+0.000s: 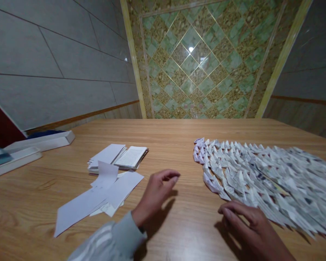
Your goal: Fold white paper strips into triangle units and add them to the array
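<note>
My left hand [155, 195] hovers just above the wooden table [179, 137] near its middle, fingers loosely curled, with nothing in it. My right hand [247, 224] rests on the table at the near edge of a large spread of folded white paper pieces [260, 174], fingertips touching the closest ones; its fingers lie fairly flat. Loose white paper strips [97, 199] lie to the left of my left hand. Behind them sits an open stack of printed paper [119, 157].
Long white boxes [40, 141] lie at the table's far left edge, with a blue item beside them. Grey tiled walls and a green patterned tile panel [201, 61] stand behind the table. Bare wood shows between the strips and the folded pieces.
</note>
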Available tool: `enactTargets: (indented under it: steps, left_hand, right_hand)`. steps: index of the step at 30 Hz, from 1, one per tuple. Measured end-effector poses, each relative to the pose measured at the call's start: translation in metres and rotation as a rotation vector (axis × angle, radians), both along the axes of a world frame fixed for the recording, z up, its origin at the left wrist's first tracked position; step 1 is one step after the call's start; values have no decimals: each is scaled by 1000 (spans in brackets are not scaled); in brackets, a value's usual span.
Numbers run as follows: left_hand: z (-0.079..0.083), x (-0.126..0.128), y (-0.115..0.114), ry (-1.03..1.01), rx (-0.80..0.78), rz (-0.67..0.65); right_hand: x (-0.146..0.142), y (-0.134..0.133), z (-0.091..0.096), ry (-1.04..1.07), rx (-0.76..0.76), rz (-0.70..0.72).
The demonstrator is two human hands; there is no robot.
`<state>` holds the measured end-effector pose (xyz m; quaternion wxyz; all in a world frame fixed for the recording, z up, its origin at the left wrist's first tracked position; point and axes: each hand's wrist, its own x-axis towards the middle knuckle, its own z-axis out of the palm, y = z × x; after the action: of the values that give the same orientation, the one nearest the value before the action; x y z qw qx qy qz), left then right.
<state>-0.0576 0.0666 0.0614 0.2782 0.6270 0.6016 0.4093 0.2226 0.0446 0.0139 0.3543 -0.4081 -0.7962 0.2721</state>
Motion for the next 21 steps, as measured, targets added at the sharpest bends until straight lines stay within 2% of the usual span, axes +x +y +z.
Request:
enactTargets:
  steps: [3,5,7,9,11,15,18,21]
  left_hand:
    - [32,-68,34,258,-45,178]
    - [46,-117,51,417,-120,327]
    - [54,-160,60,552,-213,449]
    - [54,-191,62,659,-315,529]
    - [50,-212,61,737,-399,562]
    - [39,-236,61,810,-470,559]
    - [37,-253,63,790,-447,523]
    - [38,-269,64,718,-335,484]
  right_hand:
    - [0,5,3,1,-23,12]
    - [0,5,4,-8,-32,33]
    - [0,5,4,-15,-35,47]
    - [0,6,3,-22,-49,56]
    - [0,6,1,-24,-79,59]
    - [1,8,-5,-34,-126,64]
    - [2,8,-4,-45,-146,74]
    - [1,7,0,-53,-170,73]
